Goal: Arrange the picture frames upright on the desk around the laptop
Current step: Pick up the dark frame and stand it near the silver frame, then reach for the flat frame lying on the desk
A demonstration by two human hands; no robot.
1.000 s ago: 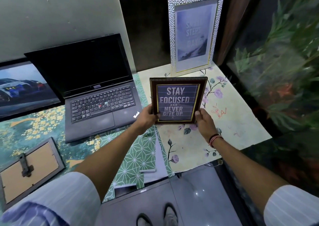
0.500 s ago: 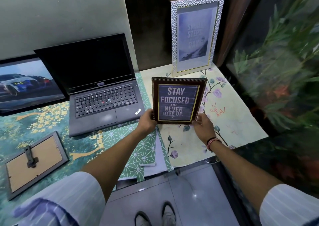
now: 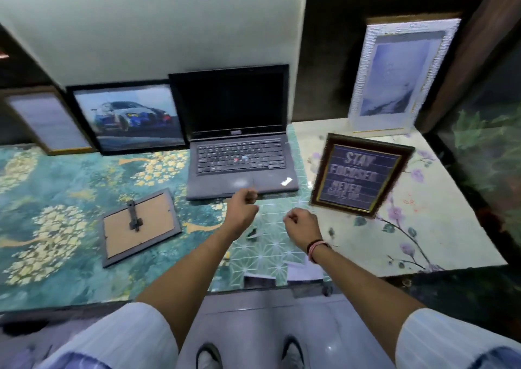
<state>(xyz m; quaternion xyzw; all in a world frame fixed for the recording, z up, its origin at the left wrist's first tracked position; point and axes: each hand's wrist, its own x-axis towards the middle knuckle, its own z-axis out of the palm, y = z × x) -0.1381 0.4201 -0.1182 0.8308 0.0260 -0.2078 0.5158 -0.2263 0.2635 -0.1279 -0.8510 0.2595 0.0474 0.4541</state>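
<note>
The open dark laptop (image 3: 239, 154) sits mid-desk against the wall. Right of it the brown "Stay Focused" frame (image 3: 359, 175) stands upright on its own, with no hand on it. Behind that, a tall silver frame (image 3: 394, 75) leans in the corner. Left of the laptop a black car-picture frame (image 3: 127, 116) leans on the wall, and a brown-edged frame (image 3: 48, 120) stands further left. A grey frame (image 3: 139, 225) lies face down, its stand showing. My left hand (image 3: 242, 206) and my right hand (image 3: 300, 223) hover in front of the laptop, fingers curled, holding nothing.
The desk (image 3: 56, 194) is covered with patterned teal, green and floral paper. A dark glass panel with plant reflections (image 3: 487, 149) borders the right side. The desk's front edge runs just above my shoes and the tiled floor (image 3: 253, 326).
Both hands let go of the "Stay Focused" frame and drew back left and toward me. The frame now stands alone. The view swung left, showing more frames.
</note>
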